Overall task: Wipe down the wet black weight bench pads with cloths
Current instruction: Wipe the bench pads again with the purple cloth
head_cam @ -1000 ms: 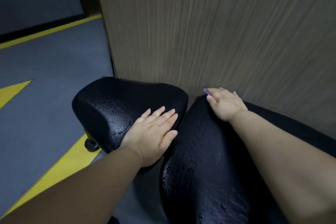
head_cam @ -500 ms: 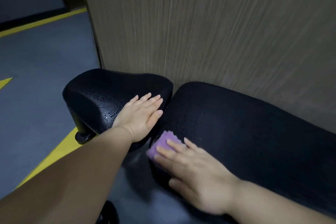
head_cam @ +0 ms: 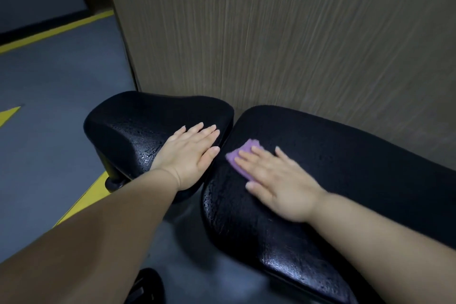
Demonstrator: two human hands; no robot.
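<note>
Two black bench pads lie side by side against a wall. The smaller seat pad (head_cam: pixel 138 126) is on the left, beaded with water drops. The long back pad (head_cam: pixel 345 155) runs to the right, wet along its near edge. My left hand (head_cam: pixel 190 155) rests flat on the seat pad's right end, fingers straight. My right hand (head_cam: pixel 276 177) presses a purple cloth (head_cam: pixel 240 158) flat on the left end of the long pad; most of the cloth is hidden under the fingers.
A wood-grain wall panel (head_cam: pixel 296 32) stands directly behind both pads. Grey floor (head_cam: pixel 49 131) with yellow lines (head_cam: pixel 81 200) lies to the left. A black frame foot (head_cam: pixel 114 182) shows under the seat pad, and a dark object (head_cam: pixel 148 286) sits at the bottom edge.
My right hand swept the purple cloth from the pad's far corner to its near edge, then back up onto the top. The left hand stayed flat on the seat pad.
</note>
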